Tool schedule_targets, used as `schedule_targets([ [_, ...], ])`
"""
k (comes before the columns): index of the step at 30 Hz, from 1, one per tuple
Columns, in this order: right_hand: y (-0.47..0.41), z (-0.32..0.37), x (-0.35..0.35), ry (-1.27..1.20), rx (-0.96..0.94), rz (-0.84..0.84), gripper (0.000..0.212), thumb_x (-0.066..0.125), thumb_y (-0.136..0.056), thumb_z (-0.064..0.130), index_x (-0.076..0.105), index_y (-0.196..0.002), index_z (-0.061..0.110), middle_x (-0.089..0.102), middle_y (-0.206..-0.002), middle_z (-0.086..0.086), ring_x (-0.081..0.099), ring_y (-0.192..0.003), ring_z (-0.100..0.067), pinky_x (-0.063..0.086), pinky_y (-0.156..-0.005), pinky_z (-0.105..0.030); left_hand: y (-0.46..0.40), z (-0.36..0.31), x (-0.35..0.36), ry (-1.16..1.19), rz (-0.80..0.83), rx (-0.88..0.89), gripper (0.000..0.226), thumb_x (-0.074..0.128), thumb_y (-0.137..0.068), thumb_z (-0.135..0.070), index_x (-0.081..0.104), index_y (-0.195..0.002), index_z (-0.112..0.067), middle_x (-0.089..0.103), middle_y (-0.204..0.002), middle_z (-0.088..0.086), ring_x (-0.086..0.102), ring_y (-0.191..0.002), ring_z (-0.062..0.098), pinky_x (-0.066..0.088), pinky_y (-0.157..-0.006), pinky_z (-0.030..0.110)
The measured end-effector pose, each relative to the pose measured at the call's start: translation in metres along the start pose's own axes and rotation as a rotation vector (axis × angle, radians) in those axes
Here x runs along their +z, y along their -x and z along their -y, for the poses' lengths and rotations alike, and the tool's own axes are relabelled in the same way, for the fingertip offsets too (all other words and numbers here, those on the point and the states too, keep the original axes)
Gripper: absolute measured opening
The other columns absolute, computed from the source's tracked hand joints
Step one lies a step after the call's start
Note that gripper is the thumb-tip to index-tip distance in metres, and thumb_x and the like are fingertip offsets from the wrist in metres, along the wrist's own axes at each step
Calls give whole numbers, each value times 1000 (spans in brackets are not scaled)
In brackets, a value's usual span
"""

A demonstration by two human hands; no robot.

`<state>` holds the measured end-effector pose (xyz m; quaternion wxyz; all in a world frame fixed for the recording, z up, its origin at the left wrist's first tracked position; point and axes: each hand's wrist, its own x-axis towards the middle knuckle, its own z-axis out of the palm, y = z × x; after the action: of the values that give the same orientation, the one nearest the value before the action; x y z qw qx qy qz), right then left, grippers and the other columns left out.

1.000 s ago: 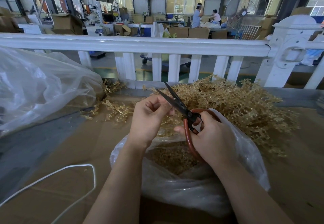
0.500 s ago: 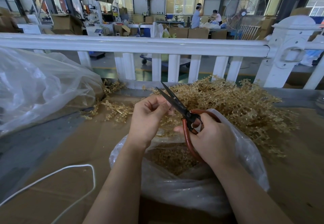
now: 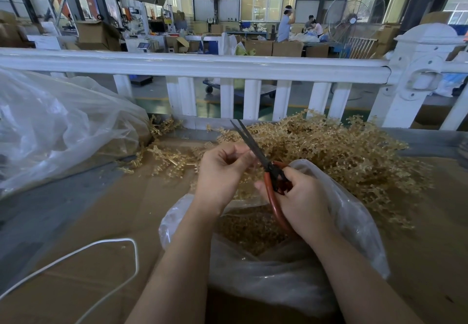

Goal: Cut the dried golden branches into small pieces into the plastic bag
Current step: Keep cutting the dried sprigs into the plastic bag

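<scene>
Right hand grips red-handled scissors, blades nearly closed, over the open bag. Left hand pinches something small at the blades; what it is, cannot tell. Branches heaped just behind bag, cut pieces inside.

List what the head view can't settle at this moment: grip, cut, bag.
- Head view: what the left hand pinches; its curled fingers hide the piece.
- Head view: whether the scissors are cutting anything; the left hand covers the blades' base.
- Head view: how full the plastic bag is; both forearms and the right hand cover its mouth.
- Head view: the large bag's contents; it is cut off at the left edge.
</scene>
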<state>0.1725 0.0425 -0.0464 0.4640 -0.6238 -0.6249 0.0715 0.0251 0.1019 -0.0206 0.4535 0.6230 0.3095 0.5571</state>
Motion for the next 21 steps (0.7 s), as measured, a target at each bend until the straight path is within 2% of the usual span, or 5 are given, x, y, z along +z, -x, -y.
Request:
schedule_targets([
  [4,-2,2,3,-120,77,-8,22,78,-79,45,66,-76,28,68,-72,23,64,-68,3,46,-57,-10,0,0,5,-21,-6,-9,10,67,-91,-4,75,-86,-6,74,-78,2,66,-72,7,50,-69,17],
  [10,-2,6,0,-280,115,46,18,77,-86,22,65,-74,29,68,-64,20,63,-59,6,42,-49,-5,1,-1,7,-67,29,-46,10,66,-94,-9,74,-98,-6,76,-86,7,71,-80,13,54,-75,22],
  [16,-9,4,-3,-412,280,-4,12,74,-87,29,71,-78,23,71,-70,4,67,-65,-11,53,-62,-20,2,-11,2,92,68,-244,20,54,-101,-15,63,-119,-15,77,-82,-2,68,-73,0,49,-62,10],
  [18,-10,3,-4,-507,344,0,14,74,-89,28,72,-76,27,66,-62,2,62,-54,-9,51,-54,-20,3,-14,-2,78,83,-270,21,53,-101,-12,64,-118,-15,78,-92,0,69,-76,-1,47,-59,9],
  [21,-10,4,-7,-594,356,26,17,71,-92,20,70,-75,26,59,-55,6,50,-42,-1,36,-41,-11,3,-14,-7,-34,184,-279,24,53,-98,-10,70,-112,-18,75,-106,-4,67,-97,2,47,-74,10],
])
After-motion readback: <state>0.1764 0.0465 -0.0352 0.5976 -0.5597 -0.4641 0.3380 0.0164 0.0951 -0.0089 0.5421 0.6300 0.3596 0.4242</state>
